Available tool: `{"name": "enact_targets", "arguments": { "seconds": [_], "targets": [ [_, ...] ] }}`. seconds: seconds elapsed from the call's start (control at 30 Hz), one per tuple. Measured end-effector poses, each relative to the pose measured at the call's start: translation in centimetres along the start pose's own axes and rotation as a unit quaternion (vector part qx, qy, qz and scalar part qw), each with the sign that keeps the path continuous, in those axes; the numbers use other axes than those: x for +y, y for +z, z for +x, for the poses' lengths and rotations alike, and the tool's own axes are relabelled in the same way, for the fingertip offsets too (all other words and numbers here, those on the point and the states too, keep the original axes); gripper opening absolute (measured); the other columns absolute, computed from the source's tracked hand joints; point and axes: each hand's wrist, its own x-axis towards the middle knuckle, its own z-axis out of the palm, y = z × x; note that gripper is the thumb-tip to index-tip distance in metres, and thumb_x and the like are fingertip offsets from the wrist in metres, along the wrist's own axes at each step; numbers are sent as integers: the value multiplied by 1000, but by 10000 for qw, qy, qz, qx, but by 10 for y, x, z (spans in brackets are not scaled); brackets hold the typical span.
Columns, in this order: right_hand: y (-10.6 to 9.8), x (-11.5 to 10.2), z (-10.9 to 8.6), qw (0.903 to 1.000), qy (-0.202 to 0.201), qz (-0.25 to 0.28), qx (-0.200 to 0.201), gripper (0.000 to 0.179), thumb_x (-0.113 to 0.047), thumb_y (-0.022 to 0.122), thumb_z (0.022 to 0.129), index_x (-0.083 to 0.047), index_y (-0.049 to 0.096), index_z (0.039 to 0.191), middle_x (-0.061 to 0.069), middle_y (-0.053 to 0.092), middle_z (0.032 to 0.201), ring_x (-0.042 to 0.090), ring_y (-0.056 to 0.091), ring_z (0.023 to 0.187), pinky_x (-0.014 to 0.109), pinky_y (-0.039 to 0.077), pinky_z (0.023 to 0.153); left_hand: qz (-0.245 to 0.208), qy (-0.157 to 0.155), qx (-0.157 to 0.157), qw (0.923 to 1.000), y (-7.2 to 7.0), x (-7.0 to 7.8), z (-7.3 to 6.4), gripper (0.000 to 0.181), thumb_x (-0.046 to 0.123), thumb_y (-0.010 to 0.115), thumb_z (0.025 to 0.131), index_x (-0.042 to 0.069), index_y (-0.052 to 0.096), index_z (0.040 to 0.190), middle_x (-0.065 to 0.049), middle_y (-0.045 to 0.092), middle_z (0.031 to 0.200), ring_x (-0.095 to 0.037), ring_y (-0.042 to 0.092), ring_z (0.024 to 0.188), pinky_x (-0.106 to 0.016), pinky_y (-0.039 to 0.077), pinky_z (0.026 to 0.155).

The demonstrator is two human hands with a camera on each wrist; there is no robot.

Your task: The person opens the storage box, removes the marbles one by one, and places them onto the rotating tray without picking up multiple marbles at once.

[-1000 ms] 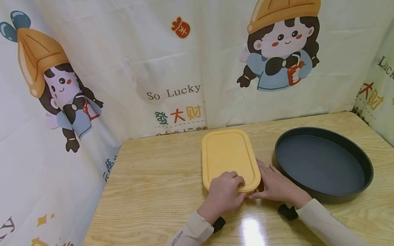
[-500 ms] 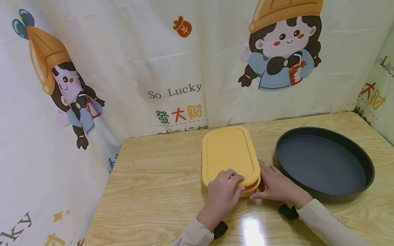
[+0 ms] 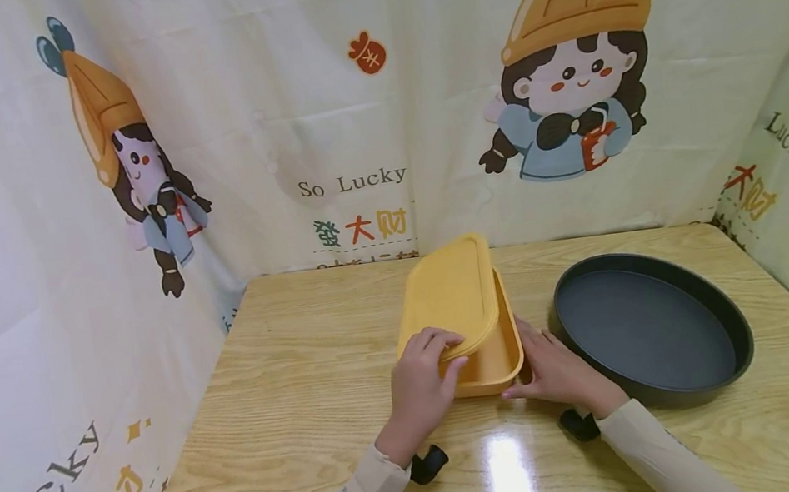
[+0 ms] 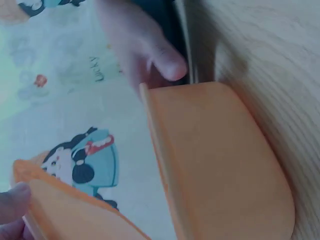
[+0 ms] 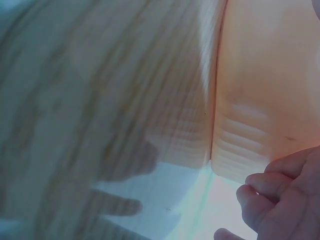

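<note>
A yellow-orange rectangular food container [image 3: 497, 368] stands on the table, its near end and right side uncovered. My left hand [image 3: 417, 381] pinches the near edge of its flat yellow lid [image 3: 447, 293], which is tilted and shifted left over the box. In the left wrist view the lid [image 4: 75, 210] is apart from the container [image 4: 220, 160] at this end. Against the right near corner of the box rests my right hand [image 3: 555, 366], fingers stretched along its side and thumb at the front. The right wrist view has those fingers [image 5: 270, 187] by the container wall [image 5: 265, 75].
A round dark grey pan [image 3: 648, 324] sits close to the right hand, on the right of the wooden table [image 3: 304, 359]. A printed cloth [image 3: 255, 114] hangs behind the table and along both sides.
The lid's near edge has come up off the container, and the lid has tilted and slid left with my left hand. The right hand has stayed at the box's corner.
</note>
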Motion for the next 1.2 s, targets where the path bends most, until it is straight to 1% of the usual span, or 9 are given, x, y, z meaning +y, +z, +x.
{"name": "enact_targets", "arguments": {
  "seconds": [0.13, 0.23, 0.33, 0.43, 0.53, 0.7, 0.9, 1.1, 1.2],
  "targets": [
    [-1, -1, 0, 10000, -3, 12, -15, 116, -57, 75, 68, -4, 13, 151, 20, 17, 156, 38, 28, 140, 66, 24, 106, -573, -504, 386, 9963, -8, -5, 3, 21, 11, 75, 78, 12, 68, 99, 0, 63, 94, -12, 61, 85, -24, 52, 70],
    [-1, -1, 0, 10000, 14, 24, -41, 117, -59, 73, 68, -4, 11, 151, 19, 16, 156, 37, 28, 140, 66, 23, 106, -1203, -912, 731, 9858, -15, -10, 5, 21, 8, 72, 80, 8, 67, 100, -4, 63, 96, -16, 61, 88, -28, 55, 74],
    [-1, -1, 0, 10000, 35, 58, -40, 118, -59, 73, 68, -4, 11, 151, 19, 16, 156, 37, 27, 140, 66, 23, 107, -1894, -1368, 1093, 9662, -24, -17, 7, 22, 6, 69, 82, 4, 65, 103, -10, 62, 97, -19, 60, 90, -31, 57, 76],
    [-1, -2, 0, 10000, 42, 66, -25, 117, -59, 73, 68, -4, 11, 151, 19, 16, 156, 37, 28, 140, 67, 23, 106, -2563, -1972, 1522, 9339, -31, -25, 9, 22, 4, 67, 84, -1, 64, 105, -15, 62, 99, -17, 59, 93, -28, 57, 76],
    [0, -2, 0, 10000, 40, 49, -34, 117, -60, 73, 68, -3, 12, 151, 19, 16, 156, 37, 27, 140, 66, 24, 106, -3169, -2736, 1945, 8871, -38, -35, 11, 23, 3, 65, 85, -5, 63, 107, -11, 62, 98, -11, 58, 92, -18, 54, 73],
    [0, -1, 0, 10000, 46, 46, -71, 117, -62, 71, 69, -3, 11, 151, 19, 16, 156, 37, 27, 141, 66, 23, 107, -4354, -3575, 2544, 7860, -47, -53, 10, 27, 8, 58, 91, -7, 57, 114, 0, 59, 95, -7, 59, 86, -16, 52, 69],
    [-1, -2, 0, 9999, 63, 89, -86, 117, -61, 71, 69, -4, 11, 151, 19, 17, 156, 37, 26, 141, 66, 23, 107, -5155, -3998, 2923, 6993, -57, -76, 3, 30, 16, 49, 96, 0, 50, 123, 0, 52, 105, -7, 58, 94, -20, 53, 73],
    [-1, -2, 0, 9999, 99, 47, -112, 117, -59, 73, 69, -3, 11, 151, 20, 17, 156, 38, 26, 141, 65, 23, 107, -5870, -4433, 3197, 5972, -66, -100, -8, 20, 19, 47, 97, 8, 48, 114, 3, 53, 105, -9, 53, 91, -20, 51, 74],
    [-2, -3, 1, 9999, 89, 42, -116, 117, -57, 73, 69, -2, 11, 151, 20, 17, 156, 38, 26, 141, 65, 23, 107, -6019, -4646, 3248, 5625, -68, -112, -13, 26, 21, 46, 97, 11, 44, 121, 5, 51, 113, -9, 49, 100, -19, 49, 80]
  ]
}}
